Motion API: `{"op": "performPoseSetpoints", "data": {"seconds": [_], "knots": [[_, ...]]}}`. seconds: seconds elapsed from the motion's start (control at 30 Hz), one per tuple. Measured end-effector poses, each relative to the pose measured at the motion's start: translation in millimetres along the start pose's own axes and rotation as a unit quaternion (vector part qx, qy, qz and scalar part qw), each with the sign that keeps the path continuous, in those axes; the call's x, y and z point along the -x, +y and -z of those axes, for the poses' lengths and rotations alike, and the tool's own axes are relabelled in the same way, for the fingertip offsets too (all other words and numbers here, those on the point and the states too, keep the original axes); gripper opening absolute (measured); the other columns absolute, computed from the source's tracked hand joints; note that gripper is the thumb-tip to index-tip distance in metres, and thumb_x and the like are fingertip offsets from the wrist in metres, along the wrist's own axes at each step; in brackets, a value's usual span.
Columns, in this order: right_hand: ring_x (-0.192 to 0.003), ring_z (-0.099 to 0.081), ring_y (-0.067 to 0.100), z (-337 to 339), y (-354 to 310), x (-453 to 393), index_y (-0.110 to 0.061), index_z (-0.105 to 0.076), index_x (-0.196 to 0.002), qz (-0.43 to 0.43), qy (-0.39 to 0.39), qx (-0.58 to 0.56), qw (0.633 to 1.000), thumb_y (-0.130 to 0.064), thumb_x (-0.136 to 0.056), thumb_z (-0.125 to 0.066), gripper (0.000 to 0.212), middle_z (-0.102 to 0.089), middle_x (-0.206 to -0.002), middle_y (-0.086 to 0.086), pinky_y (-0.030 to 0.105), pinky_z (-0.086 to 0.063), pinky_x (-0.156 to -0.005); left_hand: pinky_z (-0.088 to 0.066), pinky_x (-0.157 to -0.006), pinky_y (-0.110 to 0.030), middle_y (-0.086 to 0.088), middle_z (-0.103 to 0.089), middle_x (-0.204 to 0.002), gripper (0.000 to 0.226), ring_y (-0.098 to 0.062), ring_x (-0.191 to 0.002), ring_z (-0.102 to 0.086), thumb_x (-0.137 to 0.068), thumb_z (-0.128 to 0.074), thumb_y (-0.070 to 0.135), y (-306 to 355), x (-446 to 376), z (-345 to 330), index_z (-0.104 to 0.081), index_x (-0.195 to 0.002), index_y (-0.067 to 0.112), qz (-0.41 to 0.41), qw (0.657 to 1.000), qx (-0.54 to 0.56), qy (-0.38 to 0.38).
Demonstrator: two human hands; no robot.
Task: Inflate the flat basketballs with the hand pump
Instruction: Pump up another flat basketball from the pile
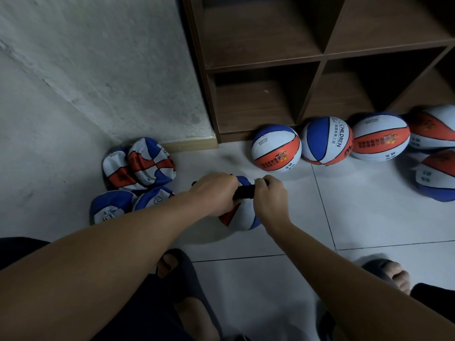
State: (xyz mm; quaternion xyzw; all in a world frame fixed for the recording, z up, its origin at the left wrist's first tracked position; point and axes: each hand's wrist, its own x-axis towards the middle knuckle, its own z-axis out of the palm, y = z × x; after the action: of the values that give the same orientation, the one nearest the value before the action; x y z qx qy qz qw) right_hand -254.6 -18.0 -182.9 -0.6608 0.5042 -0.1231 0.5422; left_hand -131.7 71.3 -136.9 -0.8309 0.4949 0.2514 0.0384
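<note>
- Pumping under way: left hand (216, 193) and right hand (267, 195) both curl tightly round the black pump (243, 191), one at each end, at frame centre.
- Pump sits over a half-flat ball (243, 215) on the floor tiles (369, 217), just at 6 o'clock of the hands (needle and valve hidden, so seating cannot be confirmed).
- Flat balls (138, 166) piled at 9 o'clock by the wall; full balls (275, 148) lined at 1–3 o'clock along the shelf (266, 65).
- Judgement: keep strokes straight along the pump axis; sideways load risks bending the needle.
- Steady the ball so it cannot roll; stop once firm.
</note>
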Motion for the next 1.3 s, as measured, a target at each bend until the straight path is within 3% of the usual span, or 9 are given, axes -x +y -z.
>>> {"op": "performPoseSetpoints", "data": {"seconds": [0.17, 0.33, 0.5, 0.57, 0.67, 1.07, 1.2, 1.27, 1.3], "knots": [[-0.065, -0.048, 0.020, 8.4, -7.0, -2.9, -0.009, -0.056, -0.077, 0.008, -0.021, 0.012, 1.000, -0.018, -0.103, -0.052, 0.028, -0.054, -0.070, 0.007, 0.033, -0.036, -0.058, -0.058, -0.068, -0.038, -0.001, -0.062, -0.078, 0.002, -0.024, -0.071, -0.065, -0.097, -0.070, 0.021, -5.4, -0.8, -1.1, -0.069, -0.097, 0.019, -0.003, 1.000, 0.011, 0.014], [-0.063, -0.039, 0.022, 50.0, -12.7, -30.2, -0.012, -0.050, -0.071, -0.003, 0.010, -0.018, 1.000, -0.017, -0.097, -0.055, 0.027, -0.045, -0.064, 0.002, 0.036, -0.033, -0.061, -0.057, -0.064, -0.039, 0.004, -0.066, -0.073, 0.027, -0.018, -0.065, -0.066, -0.100, -0.070, 0.049, -23.8, -6.1, -2.7, -0.068, -0.083, 0.028, 0.004, 0.998, 0.048, 0.047], [-0.067, -0.032, 0.025, 78.3, -11.8, -49.5, -0.009, -0.046, -0.075, -0.032, 0.031, -0.061, 0.997, -0.027, -0.084, -0.054, 0.022, -0.035, -0.062, -0.002, 0.043, -0.032, -0.064, -0.056, -0.065, -0.040, 0.003, -0.067, -0.071, 0.033, -0.019, -0.064, -0.066, -0.101, -0.069, 0.050, -39.1, -3.6, -4.8, -0.065, -0.076, 0.029, 0.011, 0.997, 0.060, 0.039], [-0.068, -0.034, 0.025, 73.4, -11.4, -47.0, 0.000, -0.047, -0.080, -0.028, 0.054, -0.063, 0.996, -0.025, -0.084, -0.053, 0.027, -0.038, -0.065, 0.001, 0.044, -0.034, -0.064, -0.056, -0.065, -0.039, 0.004, -0.066, -0.074, 0.029, -0.019, -0.066, -0.066, -0.101, -0.071, 0.050, -37.4, -5.0, -5.4, -0.064, -0.081, 0.031, 0.009, 0.998, 0.055, 0.026], [-0.066, -0.037, 0.021, 57.5, -14.8, -35.9, -0.007, -0.047, -0.072, -0.007, 0.074, -0.045, 0.996, -0.017, -0.094, -0.053, 0.025, -0.042, -0.066, 0.001, 0.037, -0.032, -0.063, -0.053, -0.064, -0.038, 0.004, -0.065, -0.075, 0.025, -0.019, -0.067, -0.065, -0.101, -0.070, 0.047, -32.3, -7.0, -7.1, -0.062, -0.084, 0.031, -0.003, 0.998, 0.050, 0.036], [-0.068, -0.050, 0.020, -0.3, -6.4, -8.4, -0.013, -0.053, -0.076, 0.039, -0.042, 0.007, 0.998, -0.036, -0.104, -0.052, 0.037, -0.052, -0.068, 0.001, 0.040, -0.039, -0.065, -0.057, -0.062, -0.040, -0.003, -0.067, -0.077, 0.024, -0.022, -0.066, -0.067, -0.102, -0.071, 0.038, -18.1, -9.5, -16.5, -0.070, -0.104, 0.014, 0.010, 1.000, 0.016, 0.017], [-0.082, -0.063, 0.019, 1.7, -9.3, -17.6, -0.012, -0.069, -0.103, -0.026, -0.078, -0.187, 0.979, -0.075, -0.100, -0.049, 0.067, -0.065, -0.087, 0.003, 0.043, -0.053, -0.076, -0.045, -0.054, -0.032, -0.003, -0.066, -0.075, 0.022, -0.022, -0.067, -0.066, -0.101, -0.072, 0.034, -26.1, -7.7, -22.1, -0.068, -0.091, 0.014, 0.035, 0.993, 0.111, 0.019], [-0.095, -0.070, 0.022, 1.7, -5.6, -25.0, -0.012, -0.071, -0.117, -0.047, -0.073, -0.230, 0.969, -0.069, -0.107, -0.042, 0.065, -0.073, -0.103, 0.009, 0.041, -0.058, -0.085, -0.041, -0.054, -0.031, -0.003, -0.066, -0.074, 0.022, -0.023, -0.068, -0.066, -0.101, -0.071, 0.028, -33.2, -6.5, -21.3, -0.068, -0.085, 0.014, 0.065, 0.985, 0.154, 0.038], [-0.105, -0.070, 0.025, 1.5, -2.9, -29.1, -0.014, -0.070, -0.122, -0.024, -0.082, -0.176, 0.981, -0.061, -0.111, -0.041, 0.056, -0.074, -0.112, 0.008, 0.041, -0.057, -0.089, -0.041, -0.054, -0.031, -0.003, -0.067, -0.074, 0.023, -0.023, -0.068, -0.067, -0.101, -0.071, 0.029, -38.2, -6.2, -21.1, -0.068, -0.083, 0.015, 0.080, 0.983, 0.161, 0.048]]}}
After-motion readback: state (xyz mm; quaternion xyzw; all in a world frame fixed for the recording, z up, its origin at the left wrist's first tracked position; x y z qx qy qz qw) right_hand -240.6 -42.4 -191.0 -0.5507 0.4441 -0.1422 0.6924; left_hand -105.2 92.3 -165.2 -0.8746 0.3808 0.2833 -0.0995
